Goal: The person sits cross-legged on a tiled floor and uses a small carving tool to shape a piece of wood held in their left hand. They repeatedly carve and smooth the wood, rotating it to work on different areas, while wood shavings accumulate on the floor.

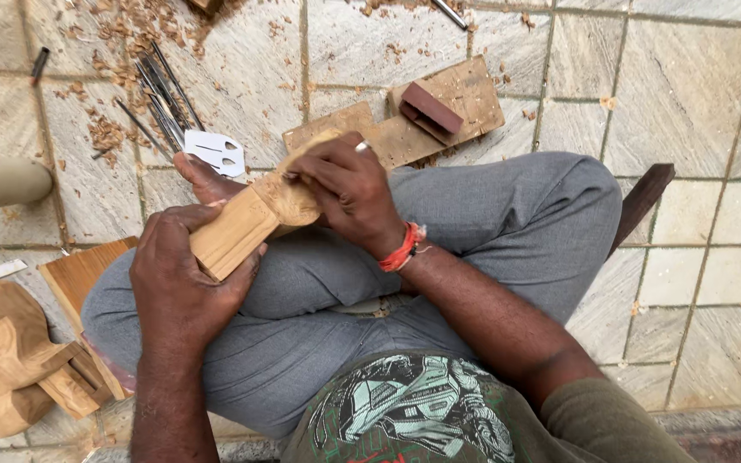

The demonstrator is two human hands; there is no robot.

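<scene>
The wooden block (246, 225) lay across the person's lap, tilted from lower left to upper right, above the crossed grey trouser legs (490, 223). The left hand (183, 279) was clenched around its squared lower end, while the right hand (346, 189) was closed over the rounded, partly carved upper end. The block looked stiff, solid and fairly light, with dry bare grain that should not slip; the plain squared end seemed the safest hold, the carved end more easily marred. A bundle of thin metal tools (160, 99) and wood chips (109, 133) lay on the tiled floor (679, 94), well apart from another carved piece (10, 351).
</scene>
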